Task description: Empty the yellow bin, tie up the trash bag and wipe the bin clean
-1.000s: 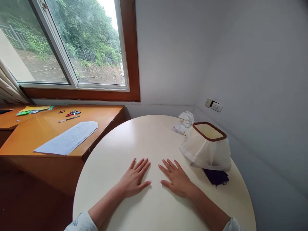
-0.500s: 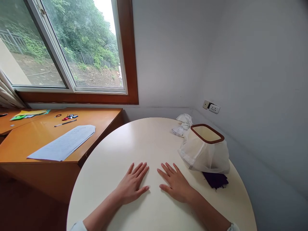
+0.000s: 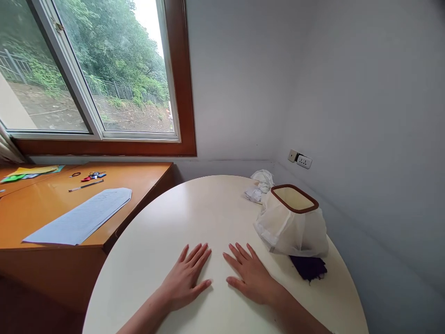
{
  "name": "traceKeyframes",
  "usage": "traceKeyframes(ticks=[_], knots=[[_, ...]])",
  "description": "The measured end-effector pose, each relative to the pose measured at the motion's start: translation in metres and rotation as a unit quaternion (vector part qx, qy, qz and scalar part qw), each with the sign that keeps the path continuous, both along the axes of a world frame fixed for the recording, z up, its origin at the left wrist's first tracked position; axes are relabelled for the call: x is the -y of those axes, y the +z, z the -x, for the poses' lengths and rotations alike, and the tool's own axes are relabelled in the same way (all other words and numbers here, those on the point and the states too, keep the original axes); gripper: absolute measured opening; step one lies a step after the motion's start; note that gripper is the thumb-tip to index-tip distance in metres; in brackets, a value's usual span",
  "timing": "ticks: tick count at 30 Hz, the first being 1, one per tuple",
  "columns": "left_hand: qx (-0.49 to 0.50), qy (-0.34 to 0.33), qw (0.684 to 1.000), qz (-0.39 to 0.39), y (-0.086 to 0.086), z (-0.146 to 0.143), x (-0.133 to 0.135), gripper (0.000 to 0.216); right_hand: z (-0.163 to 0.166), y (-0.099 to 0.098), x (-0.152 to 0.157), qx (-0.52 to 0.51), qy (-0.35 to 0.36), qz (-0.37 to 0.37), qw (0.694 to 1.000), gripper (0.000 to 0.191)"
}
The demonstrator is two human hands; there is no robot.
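My left hand lies palm down on the round white table, fingers stretched out and thumb spread toward the middle. Mirroring it, my right hand rests flat on the tabletop with its fingers apart. Neither holds anything. Nearest to the right hand is a trash bin with a brown rim, wrapped in a translucent whitish bag. A dark purple cloth with frayed edges sticks out from under the bin's near side. Behind the bin lies a crumpled white plastic bag.
An orange-brown desk at left bears written paper sheets, a pen, keys and colourful folders. A window is above it. A wall socket is on the right wall.
The view has tilted slightly, so everything sits a little lower and further left in the picture. Both hands stay flat on the table in the same pose.
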State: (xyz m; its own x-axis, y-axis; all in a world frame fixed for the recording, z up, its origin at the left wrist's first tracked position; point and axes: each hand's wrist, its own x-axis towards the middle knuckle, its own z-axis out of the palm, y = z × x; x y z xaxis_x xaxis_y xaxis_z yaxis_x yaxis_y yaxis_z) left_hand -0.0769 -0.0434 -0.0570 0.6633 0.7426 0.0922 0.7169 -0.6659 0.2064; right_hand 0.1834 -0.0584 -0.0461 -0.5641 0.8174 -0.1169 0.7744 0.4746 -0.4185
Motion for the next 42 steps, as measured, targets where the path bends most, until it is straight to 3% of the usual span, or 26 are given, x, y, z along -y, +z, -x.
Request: traceKeyframes(ticks=[5,9,14,18,21,23,25,31,34,38,42], knots=[[-0.015,-0.001,1.0,0.016,0.002,0.0,0.0,0.068,0.002,-0.003,0.002,-0.011,0.001,-0.039,0.999,0.055],[-0.017,0.004,1.0,0.022,0.004,0.0,0.001,0.067,-0.002,0.01,0.0,-0.071,-0.019,-0.186,0.98,0.036],[-0.009,0.003,1.0,0.012,0.006,0.0,0.003,0.066,-0.05,0.06,-0.013,-0.127,-0.171,-0.424,0.881,0.026],[-0.018,0.014,0.999,0.034,0.008,-0.001,0.005,0.062,-0.104,0.085,-0.031,-0.041,-0.333,-0.484,0.808,0.037],[-0.018,0.022,0.999,0.043,0.007,-0.001,0.005,0.057,-0.129,0.08,-0.042,0.011,-0.348,-0.438,0.829,0.035],[-0.012,0.022,0.999,0.04,0.005,-0.001,0.005,0.056,-0.136,0.072,-0.047,0.023,-0.332,-0.398,0.855,0.033],[0.0,0.023,0.999,0.029,0.004,0.0,0.004,0.055,-0.137,0.064,-0.051,0.016,-0.322,-0.394,0.861,0.033],[0.063,0.044,0.997,0.024,-0.003,0.001,0.002,0.051,-0.107,0.053,-0.05,-0.067,-0.266,-0.438,0.856,0.03],[0.144,0.096,0.985,0.018,0.0,-0.002,0.003,0.052,-0.077,0.053,-0.041,-0.114,-0.215,-0.452,0.858,0.021],[0.242,0.143,0.959,-0.034,0.024,-0.013,0.007,0.054,-0.033,0.06,-0.025,-0.155,-0.138,-0.434,0.877,0.008],[0.277,0.072,0.945,-0.159,0.064,-0.026,0.007,0.046,-0.001,0.071,-0.008,-0.189,-0.072,-0.385,0.901,0.003]])
